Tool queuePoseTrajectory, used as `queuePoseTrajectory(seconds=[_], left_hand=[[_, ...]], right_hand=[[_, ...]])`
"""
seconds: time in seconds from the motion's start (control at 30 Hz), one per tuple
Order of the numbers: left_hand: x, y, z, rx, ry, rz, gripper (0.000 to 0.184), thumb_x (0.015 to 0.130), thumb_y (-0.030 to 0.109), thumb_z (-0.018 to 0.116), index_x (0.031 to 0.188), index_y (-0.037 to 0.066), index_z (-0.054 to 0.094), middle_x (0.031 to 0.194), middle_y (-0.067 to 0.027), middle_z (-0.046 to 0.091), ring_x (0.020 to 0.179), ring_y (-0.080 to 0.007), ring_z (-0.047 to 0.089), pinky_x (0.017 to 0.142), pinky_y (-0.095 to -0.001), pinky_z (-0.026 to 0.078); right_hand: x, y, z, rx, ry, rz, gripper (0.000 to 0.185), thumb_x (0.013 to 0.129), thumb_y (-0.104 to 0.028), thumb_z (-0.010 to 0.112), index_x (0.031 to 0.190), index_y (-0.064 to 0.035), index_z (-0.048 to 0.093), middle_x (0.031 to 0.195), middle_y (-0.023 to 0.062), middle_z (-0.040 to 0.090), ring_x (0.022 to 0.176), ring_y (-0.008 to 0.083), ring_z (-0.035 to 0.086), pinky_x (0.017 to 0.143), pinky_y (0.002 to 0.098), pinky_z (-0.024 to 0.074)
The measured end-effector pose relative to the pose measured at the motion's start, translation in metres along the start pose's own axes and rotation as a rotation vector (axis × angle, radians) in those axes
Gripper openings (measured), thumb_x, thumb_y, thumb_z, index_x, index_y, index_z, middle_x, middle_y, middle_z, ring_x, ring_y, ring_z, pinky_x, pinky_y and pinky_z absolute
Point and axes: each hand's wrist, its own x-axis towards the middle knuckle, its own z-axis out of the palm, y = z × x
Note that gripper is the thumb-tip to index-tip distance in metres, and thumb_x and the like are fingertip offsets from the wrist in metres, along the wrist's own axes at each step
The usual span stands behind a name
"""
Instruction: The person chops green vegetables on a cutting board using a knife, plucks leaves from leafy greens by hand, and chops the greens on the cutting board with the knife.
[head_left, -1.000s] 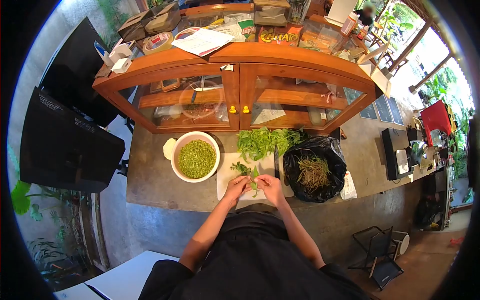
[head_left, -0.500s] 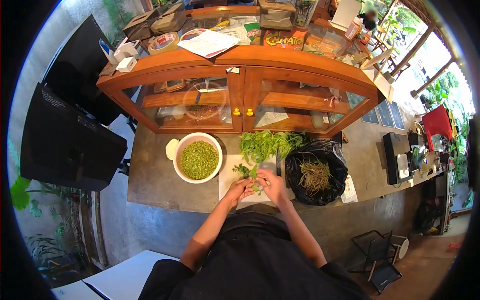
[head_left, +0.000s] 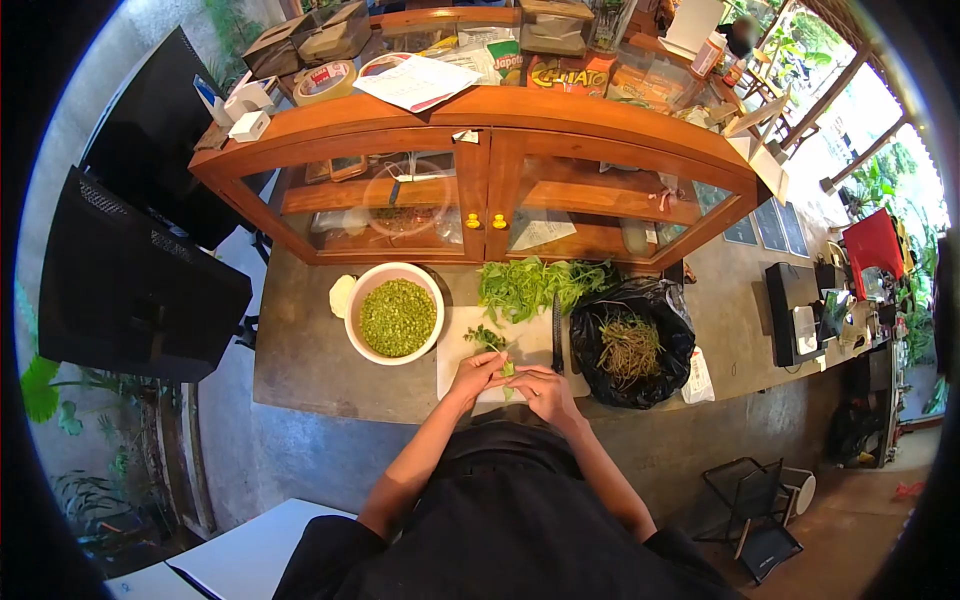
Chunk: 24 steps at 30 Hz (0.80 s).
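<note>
Over the front of a white cutting board (head_left: pixel 455 345), my left hand (head_left: pixel 476 376) and my right hand (head_left: pixel 547 393) are close together, both pinching a small sprig of leafy greens (head_left: pixel 508 370). A few picked leaves (head_left: pixel 485 338) lie on the board just beyond my left hand. Behind them is a heap of leafy greens (head_left: pixel 535 288). A dark-bladed knife (head_left: pixel 557 340) rests along the board's right side. To the right, a black plastic bag (head_left: pixel 675 335) holds bare stems and roots (head_left: pixel 630 345). On the left stands a white bowl (head_left: pixel 353 340) of chopped green pieces (head_left: pixel 398 318).
A wooden glass-fronted cabinet (head_left: pixel 488 180) stands along the counter's back, with packets and papers on top. A whitish item (head_left: pixel 343 298) touches the bowl's left side. Black monitors (head_left: pixel 140 280) are at left; a folding chair (head_left: pixel 755 510) is at lower right. Another person sits far back right.
My right hand has come down and nearer to my left hand, its fingers now closed at the sprig. The leaves on the board, bowl and bag stay in place.
</note>
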Motion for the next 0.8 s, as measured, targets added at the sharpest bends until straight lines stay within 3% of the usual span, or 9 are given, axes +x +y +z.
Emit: queuePoseTrajectory(seconds=[0.43, 0.67, 0.73, 0.8], left_hand=[[0.001, -0.011, -0.012, -0.175, 0.045, 0.1, 0.032, 0.091, 0.021, 0.068, 0.115, 0.001, 0.065, 0.098, -0.0068, 0.069, 0.084, -0.0129, 0.066, 0.072, -0.0235, 0.053], [-0.008, -0.013, -0.021, -0.069, 0.021, 0.128, 0.029, 0.093, 0.019, 0.065, 0.115, 0.0, 0.065, 0.097, -0.0067, 0.07, 0.09, -0.0153, 0.067, 0.079, -0.0262, 0.053], [-0.007, -0.016, -0.025, -0.054, -0.04, 0.285, 0.027, 0.093, 0.018, 0.064, 0.113, 0.0, 0.066, 0.095, -0.0066, 0.07, 0.089, -0.0143, 0.067, 0.079, -0.0264, 0.053], [-0.011, -0.016, -0.029, -0.066, -0.02, 0.293, 0.025, 0.093, 0.018, 0.065, 0.111, 0.0, 0.067, 0.095, -0.0069, 0.07, 0.087, -0.0138, 0.067, 0.079, -0.0262, 0.053]], right_hand=[[-0.011, -0.012, 0.008, 0.097, -0.034, 0.024, 0.014, 0.081, -0.001, 0.065, 0.093, -0.0065, 0.069, 0.093, 0.0094, 0.071, 0.097, 0.0281, 0.066, 0.084, 0.0368, 0.052], [-0.018, -0.016, 0.011, 0.054, -0.016, 0.063, 0.018, 0.08, 0.002, 0.061, 0.094, -0.0073, 0.069, 0.095, 0.0104, 0.07, 0.093, 0.0298, 0.067, 0.08, 0.0381, 0.0529], [-0.023, -0.012, 0.012, 0.084, 0.033, 0.129, 0.019, 0.08, 0.003, 0.06, 0.094, -0.0068, 0.07, 0.092, 0.0104, 0.07, 0.091, 0.0292, 0.068, 0.078, 0.0364, 0.0537], [-0.025, -0.004, 0.015, 0.114, 0.084, 0.194, 0.021, 0.08, 0.004, 0.06, 0.094, -0.0064, 0.07, 0.089, 0.0104, 0.071, 0.088, 0.0285, 0.069, 0.077, 0.0348, 0.0545]])
